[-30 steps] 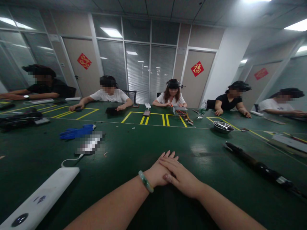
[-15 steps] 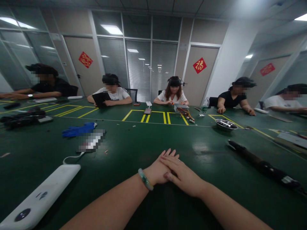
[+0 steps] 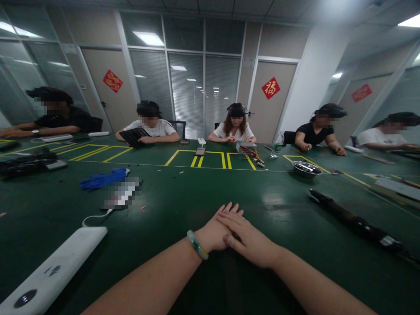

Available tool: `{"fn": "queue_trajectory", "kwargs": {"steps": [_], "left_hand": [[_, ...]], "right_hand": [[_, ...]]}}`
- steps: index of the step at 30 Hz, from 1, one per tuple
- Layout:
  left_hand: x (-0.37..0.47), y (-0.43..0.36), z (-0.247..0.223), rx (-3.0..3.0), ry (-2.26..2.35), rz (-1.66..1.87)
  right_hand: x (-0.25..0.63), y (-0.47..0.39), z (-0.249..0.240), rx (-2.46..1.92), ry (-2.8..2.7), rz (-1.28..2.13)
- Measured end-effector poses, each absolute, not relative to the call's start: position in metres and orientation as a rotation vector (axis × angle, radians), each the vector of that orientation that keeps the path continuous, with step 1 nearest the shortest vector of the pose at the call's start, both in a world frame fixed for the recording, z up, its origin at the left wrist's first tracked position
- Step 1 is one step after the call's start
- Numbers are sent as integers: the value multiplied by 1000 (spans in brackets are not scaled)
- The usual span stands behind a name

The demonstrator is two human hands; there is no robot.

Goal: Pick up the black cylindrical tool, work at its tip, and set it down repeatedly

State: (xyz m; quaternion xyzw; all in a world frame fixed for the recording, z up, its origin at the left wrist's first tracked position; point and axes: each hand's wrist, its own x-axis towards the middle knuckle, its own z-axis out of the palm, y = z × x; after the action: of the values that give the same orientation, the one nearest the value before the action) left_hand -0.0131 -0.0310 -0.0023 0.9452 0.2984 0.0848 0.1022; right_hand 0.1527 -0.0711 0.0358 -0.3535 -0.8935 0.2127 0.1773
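On the dark green table (image 3: 183,205), my left hand (image 3: 212,229) lies flat with its fingers stretched forward. A pale green bangle (image 3: 197,246) circles the left wrist. My right hand (image 3: 252,238) rests across the back of the left, fingers extended and a ring on one of them. Neither hand grips an object; part of the left is hidden under the right. To the right lies a long black electric screwdriver (image 3: 354,223). A white power bank (image 3: 62,264) at the lower left is cabled to a blurred phone (image 3: 123,194).
Beyond the phone lies a blue glove (image 3: 103,179). A steel bowl (image 3: 306,169) sits at the right, with a water bottle (image 3: 278,145) farther back. Several people wearing headgear sit across the table, one beside a metal box with coloured wires (image 3: 251,152). Black gear (image 3: 28,162) lies far left.
The view has shifted slightly, so the surroundings sit a little farther left. My hands keep the same pose. Across the table, one person's dark tablet-like object has tilted.
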Motion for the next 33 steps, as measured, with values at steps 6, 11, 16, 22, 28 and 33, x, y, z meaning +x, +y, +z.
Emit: {"fn": "queue_trajectory", "kwargs": {"steps": [6,11,16,22,28,33], "left_hand": [[-8,-27,-10,2855,922,202],[-8,-22,-20,2882,946,199],[-8,-15,-34,2852,956,248],[-4,-11,-40,2834,1005,226],[-8,-14,-34,2863,908,255],[-10,-25,-10,2809,917,264]], "right_hand": [[154,-71,36,-957,-2537,597],[150,-71,33,-989,-2491,585],[141,-72,26,-1029,-2434,532],[141,-73,26,-1078,-2427,528],[141,-76,26,-1100,-2426,538],[160,-64,34,-1118,-2501,500]]}}
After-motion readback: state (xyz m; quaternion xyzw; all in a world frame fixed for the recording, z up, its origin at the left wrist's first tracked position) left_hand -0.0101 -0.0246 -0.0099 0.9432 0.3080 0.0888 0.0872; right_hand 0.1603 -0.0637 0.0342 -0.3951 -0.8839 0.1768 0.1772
